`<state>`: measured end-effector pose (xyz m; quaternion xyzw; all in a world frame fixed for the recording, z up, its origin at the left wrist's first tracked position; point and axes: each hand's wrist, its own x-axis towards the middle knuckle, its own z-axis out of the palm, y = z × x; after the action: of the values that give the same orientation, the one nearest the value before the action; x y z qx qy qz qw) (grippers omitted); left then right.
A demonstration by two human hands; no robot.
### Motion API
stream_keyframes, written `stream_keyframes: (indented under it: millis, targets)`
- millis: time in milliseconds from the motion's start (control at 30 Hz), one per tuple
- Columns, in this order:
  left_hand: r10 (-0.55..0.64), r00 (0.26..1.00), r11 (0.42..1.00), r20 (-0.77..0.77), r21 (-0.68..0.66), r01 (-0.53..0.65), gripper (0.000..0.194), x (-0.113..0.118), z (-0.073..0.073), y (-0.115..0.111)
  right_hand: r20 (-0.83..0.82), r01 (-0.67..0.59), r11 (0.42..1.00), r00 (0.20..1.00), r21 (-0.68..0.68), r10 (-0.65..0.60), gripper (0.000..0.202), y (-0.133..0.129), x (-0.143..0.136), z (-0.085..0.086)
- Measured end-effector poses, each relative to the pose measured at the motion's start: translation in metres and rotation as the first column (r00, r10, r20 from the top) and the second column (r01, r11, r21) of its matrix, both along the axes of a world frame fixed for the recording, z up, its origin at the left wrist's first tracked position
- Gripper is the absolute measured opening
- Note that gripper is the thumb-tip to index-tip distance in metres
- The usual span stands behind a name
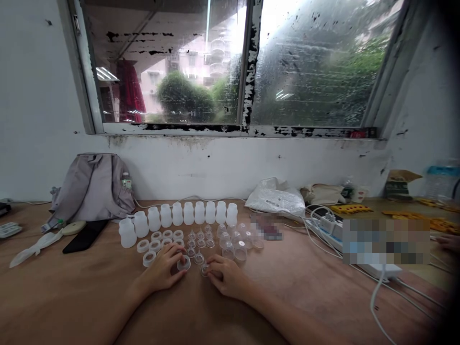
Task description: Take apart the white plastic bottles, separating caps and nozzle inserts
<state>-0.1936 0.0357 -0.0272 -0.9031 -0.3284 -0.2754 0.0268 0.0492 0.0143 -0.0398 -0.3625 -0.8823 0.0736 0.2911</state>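
A person's left hand (163, 270) pinches a white collar ring (183, 263) flat against the brown tabletop (72, 297), fingers curled around its rim, while the right hand (224, 277) closes its fingertips on a small clear teat (204, 270) just beside it. Behind the hands, white bottles (178, 214) stand in a curved row, with rings, teats and clear caps (235, 239) grouped by kind, each within easy reach.

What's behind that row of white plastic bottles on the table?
Behind the row of white plastic bottles runs a thin white cable along the white wall; the bottles hide the tabletop directly behind them.
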Motion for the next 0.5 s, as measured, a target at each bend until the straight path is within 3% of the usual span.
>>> stream_keyframes:
  millis: [200,400,500]
  targets:
    - [-0.005,1.000,1.000,-0.009,-0.022,0.005,0.008,0.001,0.001,-0.001,0.034,-0.053,0.998,0.998,-0.027,0.054,0.029,-0.002,-0.004,0.004]
    - [-0.006,1.000,1.000,0.000,-0.015,0.006,0.008,0.000,0.002,-0.001,0.120,0.130,0.991,0.985,-0.011,-0.128,0.032,0.000,-0.011,0.003]
    - [0.006,1.000,1.000,0.001,-0.009,-0.006,0.010,0.000,0.001,0.000,0.073,0.129,0.992,0.989,0.003,-0.129,0.030,0.005,-0.009,0.001]
